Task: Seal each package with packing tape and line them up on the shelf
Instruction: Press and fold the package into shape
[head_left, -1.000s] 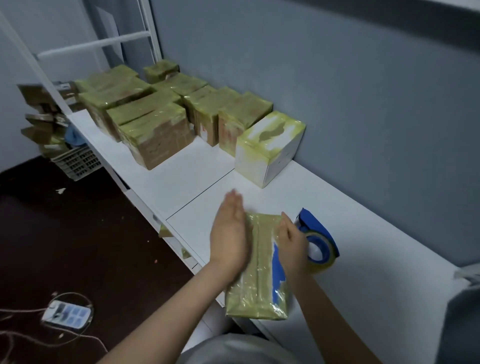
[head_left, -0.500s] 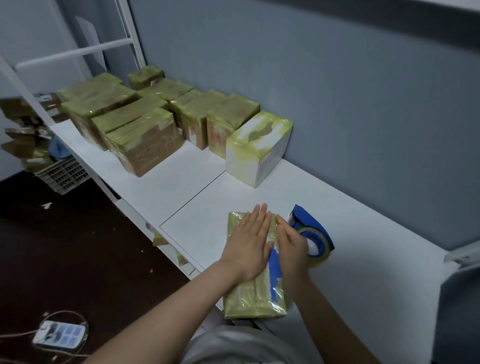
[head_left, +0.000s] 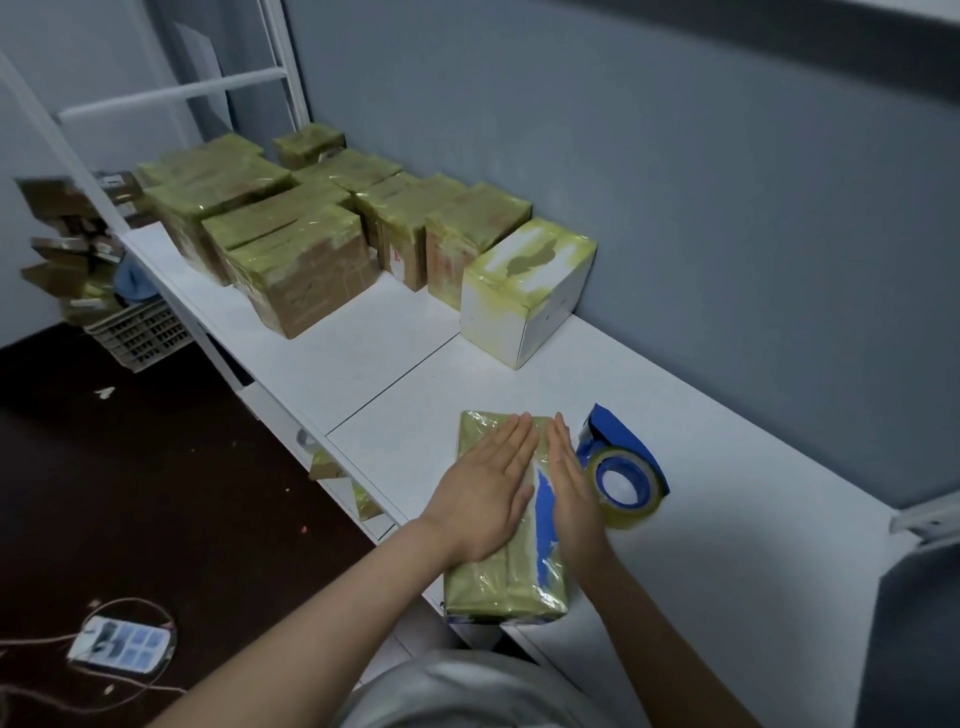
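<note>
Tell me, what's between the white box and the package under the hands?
Nothing: the head view shows only bare white shelf between the white box and the package.

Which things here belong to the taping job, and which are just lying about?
Job:
- package under both hands, left and right, flat on it
- tape roll right of it
- taped boxes in rows on the shelf
- white box ending the row

Lying about:
- power strip on the floor
- crate beyond the shelf
- cardboard scraps above it
</note>
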